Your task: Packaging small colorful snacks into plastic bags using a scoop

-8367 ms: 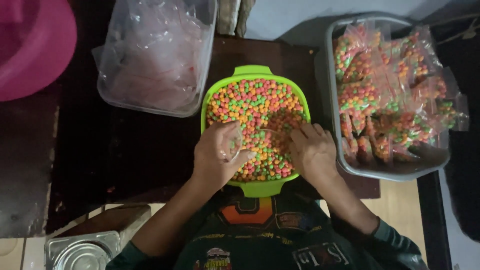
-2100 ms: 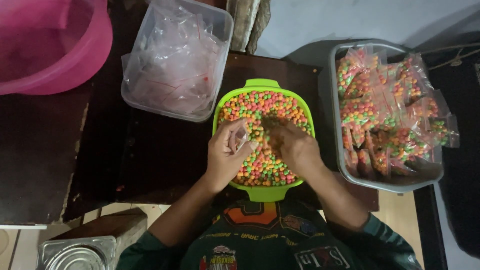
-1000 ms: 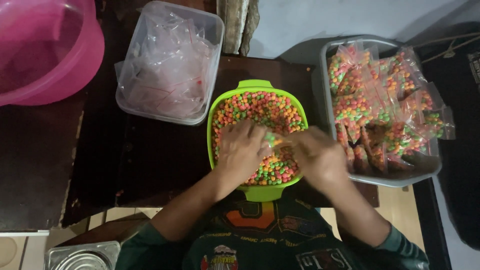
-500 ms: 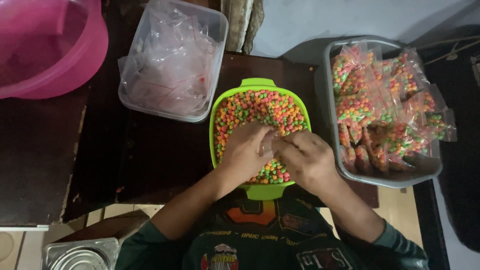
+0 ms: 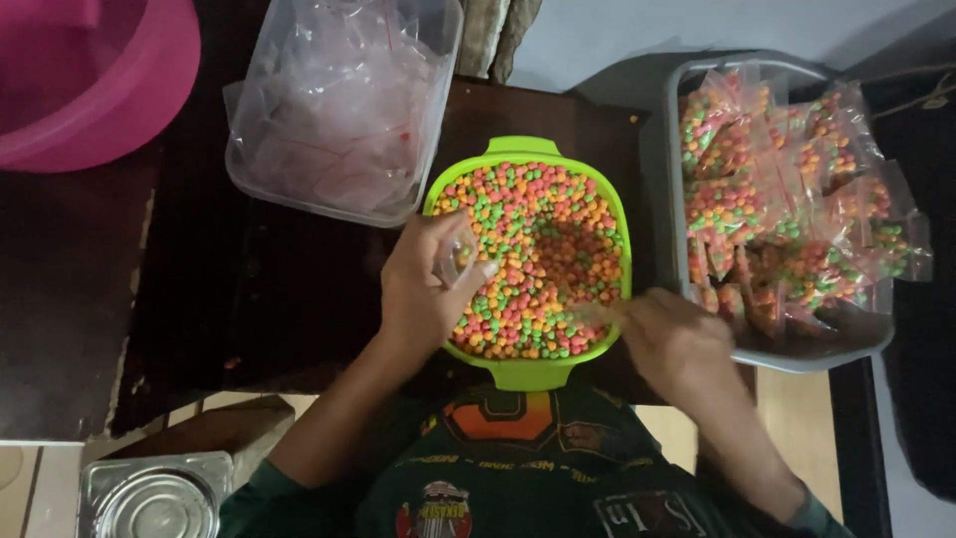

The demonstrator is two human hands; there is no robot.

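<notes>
Left hand (image 5: 428,289) pinches small clear bag (image 5: 455,255) over green tub (image 5: 528,371) of coloured candy; right hand (image 5: 672,339) blurred, grip unclear. Filled packets in grey tray (image 5: 787,359) right; empty bags in clear box (image 5: 344,110) far left.

head view, straight down, close

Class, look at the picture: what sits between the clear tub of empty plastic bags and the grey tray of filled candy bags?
In the head view, the green bowl of coloured candy balls sits between the clear tub and the grey tray.
</notes>
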